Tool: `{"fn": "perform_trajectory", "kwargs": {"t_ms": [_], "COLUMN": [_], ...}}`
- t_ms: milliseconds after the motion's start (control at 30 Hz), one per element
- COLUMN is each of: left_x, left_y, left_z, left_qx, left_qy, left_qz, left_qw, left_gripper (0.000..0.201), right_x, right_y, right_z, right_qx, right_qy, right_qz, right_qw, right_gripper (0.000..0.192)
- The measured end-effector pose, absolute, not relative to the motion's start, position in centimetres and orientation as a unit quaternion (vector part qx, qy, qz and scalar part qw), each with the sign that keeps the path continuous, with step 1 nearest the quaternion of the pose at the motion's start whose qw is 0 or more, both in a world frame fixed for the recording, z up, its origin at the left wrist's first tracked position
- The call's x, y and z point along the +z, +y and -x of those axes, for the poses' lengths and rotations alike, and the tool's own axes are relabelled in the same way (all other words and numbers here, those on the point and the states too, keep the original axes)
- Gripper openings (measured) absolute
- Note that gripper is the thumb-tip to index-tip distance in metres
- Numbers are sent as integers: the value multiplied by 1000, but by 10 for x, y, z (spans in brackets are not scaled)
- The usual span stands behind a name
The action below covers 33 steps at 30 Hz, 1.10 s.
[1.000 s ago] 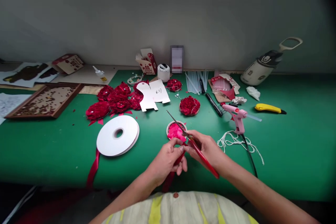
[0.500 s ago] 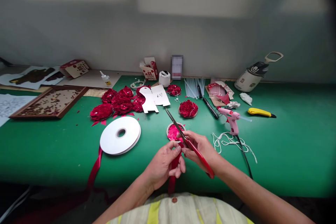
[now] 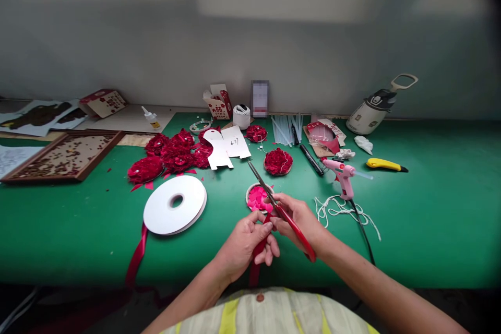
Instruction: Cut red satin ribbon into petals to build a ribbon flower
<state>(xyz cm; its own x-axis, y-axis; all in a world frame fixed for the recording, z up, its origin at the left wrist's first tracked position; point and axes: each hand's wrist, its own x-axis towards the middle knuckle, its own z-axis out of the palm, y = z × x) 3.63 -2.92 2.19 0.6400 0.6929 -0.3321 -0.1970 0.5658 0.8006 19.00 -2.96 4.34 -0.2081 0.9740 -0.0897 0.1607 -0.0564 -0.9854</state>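
My left hand [image 3: 248,242] pinches a dark red ribbon [image 3: 255,271], which hangs down toward my lap. Against my right hand [image 3: 295,219] rest red-handled scissors [image 3: 294,232], held in its fingers with the blades pointing up and away. My right fingertips also touch the ribbon's upper end beside the left thumb. Just beyond the fingers stands a round dish [image 3: 258,196] with pink-red cut pieces in it, partly covered by the blades. To the left lies a white ribbon spool [image 3: 158,211], its red ribbon trailing over the table edge.
Red ribbon flowers [image 3: 178,154] cluster at the left, near a white card cutout [image 3: 223,148]. On the right lie a pink glue gun [image 3: 344,177], white cord [image 3: 332,211], a black marker [image 3: 312,160] and a yellow cutter [image 3: 385,165]. A framed panel [image 3: 66,154] sits far left.
The view has shifted slightly, so the table items appear a little further left. Both hands keep nearly the same pose, with the ribbon and scissors still held.
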Motion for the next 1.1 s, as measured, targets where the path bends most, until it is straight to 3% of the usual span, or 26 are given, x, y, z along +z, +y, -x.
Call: {"fn": "perform_trajectory", "kwargs": {"t_ms": [500,833,1100], "left_x": [6,7,2], "left_y": [-23,-3,-6], "left_z": [-28,-34,-36], "left_qx": [277,288,274], "left_qy": [427,453,440], "left_qz": [-348,-344,-339], "left_qw": [787,771,785], "left_gripper": [27,22,23], "right_x": [25,68,58], "right_y": [-11,-63,-54], "right_z": [-206,-263,-245], "right_qx": [396,447,455], "right_qy": [-616,-650,-673], "right_qz": [589,612,582], "right_qw": [342,64,27], "right_gripper": [33,42,39]}}
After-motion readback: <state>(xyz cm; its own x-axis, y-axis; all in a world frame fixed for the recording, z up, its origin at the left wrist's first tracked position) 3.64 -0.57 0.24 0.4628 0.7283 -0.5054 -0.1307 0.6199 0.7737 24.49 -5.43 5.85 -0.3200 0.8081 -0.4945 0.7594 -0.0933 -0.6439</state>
